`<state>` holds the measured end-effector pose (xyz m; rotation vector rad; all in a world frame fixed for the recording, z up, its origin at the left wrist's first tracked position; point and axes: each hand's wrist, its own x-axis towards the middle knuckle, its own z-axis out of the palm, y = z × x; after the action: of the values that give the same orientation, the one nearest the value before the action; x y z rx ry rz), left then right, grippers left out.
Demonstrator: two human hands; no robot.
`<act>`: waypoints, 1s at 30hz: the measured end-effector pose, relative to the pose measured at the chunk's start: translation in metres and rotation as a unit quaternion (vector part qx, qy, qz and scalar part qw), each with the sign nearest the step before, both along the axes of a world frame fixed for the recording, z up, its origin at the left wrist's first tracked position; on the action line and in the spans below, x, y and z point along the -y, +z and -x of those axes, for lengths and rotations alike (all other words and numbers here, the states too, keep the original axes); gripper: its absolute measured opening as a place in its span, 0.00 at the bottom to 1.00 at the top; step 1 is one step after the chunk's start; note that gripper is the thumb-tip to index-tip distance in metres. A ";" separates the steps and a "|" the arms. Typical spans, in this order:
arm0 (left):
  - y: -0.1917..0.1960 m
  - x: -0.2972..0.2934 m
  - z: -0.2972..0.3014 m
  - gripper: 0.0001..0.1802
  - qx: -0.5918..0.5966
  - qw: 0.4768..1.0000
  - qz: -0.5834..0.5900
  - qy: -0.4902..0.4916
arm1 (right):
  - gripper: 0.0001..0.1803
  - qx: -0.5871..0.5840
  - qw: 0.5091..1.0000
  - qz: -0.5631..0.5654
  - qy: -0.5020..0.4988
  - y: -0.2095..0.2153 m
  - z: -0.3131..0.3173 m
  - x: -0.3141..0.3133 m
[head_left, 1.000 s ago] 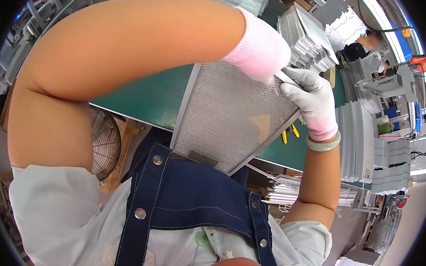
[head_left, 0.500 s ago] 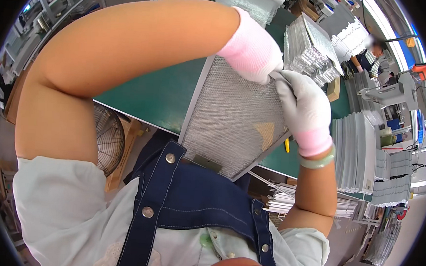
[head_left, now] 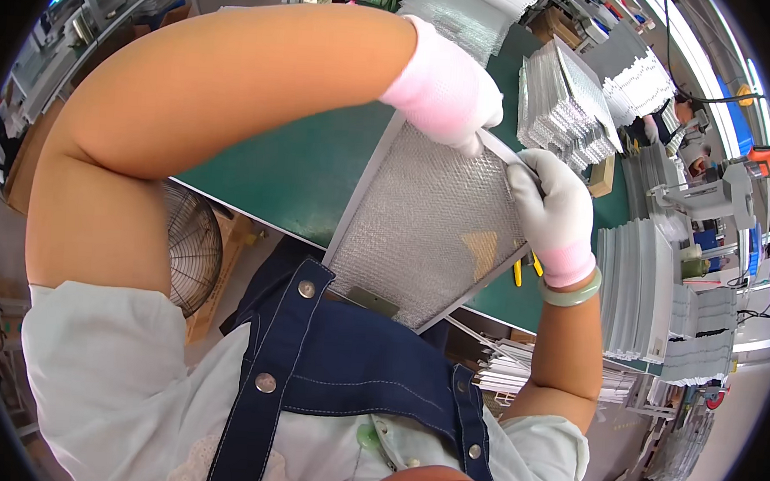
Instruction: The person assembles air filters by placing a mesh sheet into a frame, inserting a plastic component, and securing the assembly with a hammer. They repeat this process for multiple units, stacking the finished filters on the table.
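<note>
A rectangular metal mesh panel (head_left: 412, 216) with a thin frame lies tilted on the green table, its near corner close to my apron. A tan triangular patch (head_left: 480, 250) shows by its right side. My left hand (head_left: 453, 96), in a white glove with a pink cuff, reaches across to the far edge, fingers closed at a narrow pale frame strip (head_left: 499, 149). My right hand (head_left: 551, 201), gloved alike, pinches the same strip a little to the right with thumb and forefinger. The left fingertips are partly hidden behind that hand.
Stacked silvery mesh panels (head_left: 567, 98) stand beyond my right hand, near a small wooden block (head_left: 603, 175). Yellow-handled tool grips (head_left: 518, 272) lie right of the panel. Upright pale panels (head_left: 635, 288) line the right side. A black fan (head_left: 191, 248) stands below the table at left.
My hands have moved apart: the left slightly left, the right slightly down. More of the pale strip shows between them. A second yellow grip has come into sight beside my right wrist.
</note>
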<state>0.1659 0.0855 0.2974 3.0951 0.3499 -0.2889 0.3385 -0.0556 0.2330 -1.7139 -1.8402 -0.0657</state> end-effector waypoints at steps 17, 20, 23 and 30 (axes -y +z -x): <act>-0.036 0.005 0.010 0.24 0.223 0.965 -0.116 -0.067 | 0.13 0.131 0.985 -0.109 -0.021 -0.020 -0.004 0.001; -0.049 0.003 0.017 0.23 0.398 0.903 -0.158 -0.034 | 0.16 0.029 0.995 -0.084 -0.040 -0.022 -0.009 0.006; -0.063 0.003 0.036 0.24 0.470 0.866 -0.165 0.042 | 0.16 0.009 0.995 -0.076 -0.058 -0.034 -0.027 0.005; -0.099 0.017 0.017 0.21 0.557 0.813 -0.126 0.111 | 0.15 -0.022 0.996 -0.057 -0.067 -0.034 -0.024 0.010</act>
<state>0.1492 0.0689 0.1989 2.7353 0.6768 1.5894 0.3628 -0.0655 0.1993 -1.7423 -1.6558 -0.1828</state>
